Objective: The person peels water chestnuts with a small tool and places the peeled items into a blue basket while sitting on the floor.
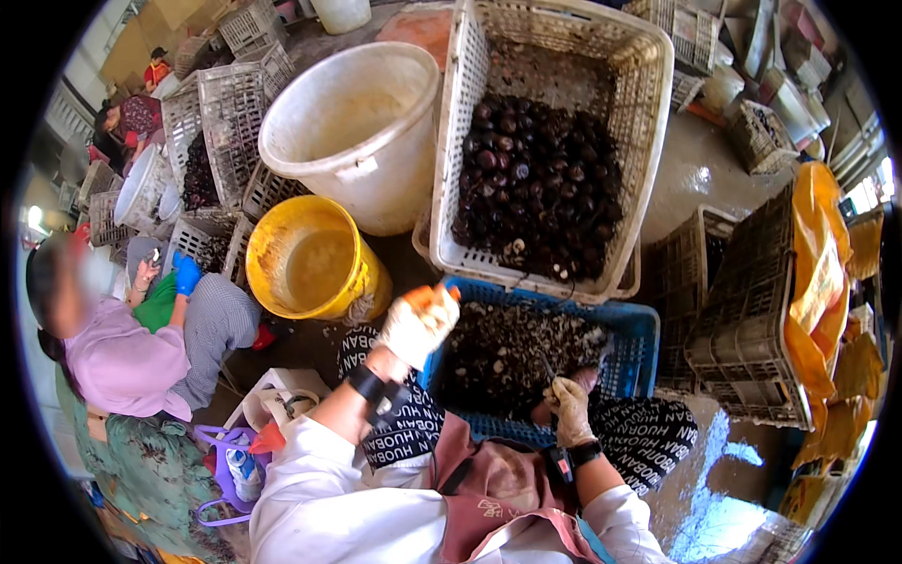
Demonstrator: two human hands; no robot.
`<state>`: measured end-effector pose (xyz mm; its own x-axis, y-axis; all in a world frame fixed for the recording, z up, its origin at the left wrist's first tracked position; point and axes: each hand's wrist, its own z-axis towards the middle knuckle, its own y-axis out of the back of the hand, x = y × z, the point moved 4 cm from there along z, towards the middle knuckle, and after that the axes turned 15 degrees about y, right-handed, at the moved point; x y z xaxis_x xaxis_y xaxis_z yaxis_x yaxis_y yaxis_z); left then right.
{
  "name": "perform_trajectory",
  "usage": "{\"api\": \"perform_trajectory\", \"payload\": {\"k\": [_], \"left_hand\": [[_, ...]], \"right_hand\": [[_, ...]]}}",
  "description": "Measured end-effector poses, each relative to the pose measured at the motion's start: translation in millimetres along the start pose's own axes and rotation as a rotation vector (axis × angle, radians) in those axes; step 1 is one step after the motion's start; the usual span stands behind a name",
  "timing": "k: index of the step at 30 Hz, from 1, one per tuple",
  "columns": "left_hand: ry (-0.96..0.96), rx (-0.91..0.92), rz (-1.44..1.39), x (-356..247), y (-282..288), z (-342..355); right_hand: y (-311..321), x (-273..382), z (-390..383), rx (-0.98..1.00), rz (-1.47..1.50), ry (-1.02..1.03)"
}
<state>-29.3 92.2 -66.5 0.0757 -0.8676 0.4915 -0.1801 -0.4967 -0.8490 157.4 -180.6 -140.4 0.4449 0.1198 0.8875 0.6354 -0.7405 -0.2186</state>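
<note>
The single view, from a head-worn fisheye, looks steeply down and forward over the nearby blue plastic crate (645, 346)

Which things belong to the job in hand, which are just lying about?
Job, apparently: left hand, right hand holding a thin tool, blue basket of dark and pale bits, crate of dark round produce.

Probably just lying about: purple carrier with bottle, orange sheet.

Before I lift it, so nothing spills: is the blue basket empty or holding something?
The blue basket holds something: dark scraps mixed with pale bits are spread inside; their depth is unclear.
</note>
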Motion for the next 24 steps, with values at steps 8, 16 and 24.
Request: {"api": "perform_trajectory", "payload": {"k": [8,16,24], "left_hand": [[-0.781,-0.026,0.505,-65,-211,-17],[-0.411,-0.439,0.949,-47,-68,101],[-1.060,-0.923,2.080,-47,-41,199]], "right_hand": [[1,-5,4,0.024,-0.022,-0.016],[6,-4,5,-0.036,0.040,-0.028],[-8,9,2,0.003,0.113,0.000]]}}
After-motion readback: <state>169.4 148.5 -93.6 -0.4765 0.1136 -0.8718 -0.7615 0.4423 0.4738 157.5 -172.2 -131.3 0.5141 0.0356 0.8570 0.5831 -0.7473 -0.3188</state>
